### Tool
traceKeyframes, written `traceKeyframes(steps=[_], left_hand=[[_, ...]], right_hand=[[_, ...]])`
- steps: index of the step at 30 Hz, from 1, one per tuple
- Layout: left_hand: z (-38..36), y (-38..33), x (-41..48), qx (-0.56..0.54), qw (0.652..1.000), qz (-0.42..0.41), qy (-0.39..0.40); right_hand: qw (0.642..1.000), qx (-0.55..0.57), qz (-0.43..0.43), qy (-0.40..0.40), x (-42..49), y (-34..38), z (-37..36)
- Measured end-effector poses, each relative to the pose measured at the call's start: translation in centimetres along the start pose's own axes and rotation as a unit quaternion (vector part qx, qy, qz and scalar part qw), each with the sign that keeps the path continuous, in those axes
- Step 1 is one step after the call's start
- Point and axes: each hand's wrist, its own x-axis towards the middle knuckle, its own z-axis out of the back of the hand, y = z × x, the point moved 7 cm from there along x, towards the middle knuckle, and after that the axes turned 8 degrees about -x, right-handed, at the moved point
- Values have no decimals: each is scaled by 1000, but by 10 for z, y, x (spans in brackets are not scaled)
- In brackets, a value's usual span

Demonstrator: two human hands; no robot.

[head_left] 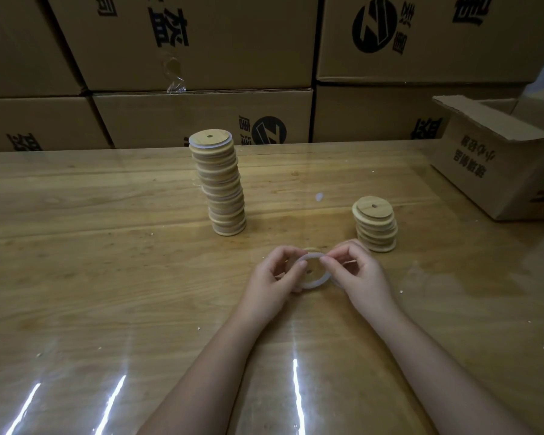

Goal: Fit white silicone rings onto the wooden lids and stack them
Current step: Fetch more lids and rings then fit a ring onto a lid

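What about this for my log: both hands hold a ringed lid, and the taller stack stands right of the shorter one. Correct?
No: the head view shows the taller stack left of the shorter stack. The rest holds.

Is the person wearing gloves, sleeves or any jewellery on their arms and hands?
No. The left hand and right hand are bare, without gloves. Both forearms are uncovered as far as the picture reaches: no sleeve, watch, bracelet or finger ring shows.

Dim, warm light; white glare streaks on the glossy table (pixel 107 309) near the bottom; edges bend, wide-angle.
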Motion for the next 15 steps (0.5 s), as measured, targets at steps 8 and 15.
traceKeyframes(steps=[8,15], left_hand=[[1,3,0,-22,1000,12,-5],[-4,-7,-4,-10,999,-36,7]], right_hand=[[998,-37,51,-1,2,5,4],[995,-77,69,-2,-1,14,4]])
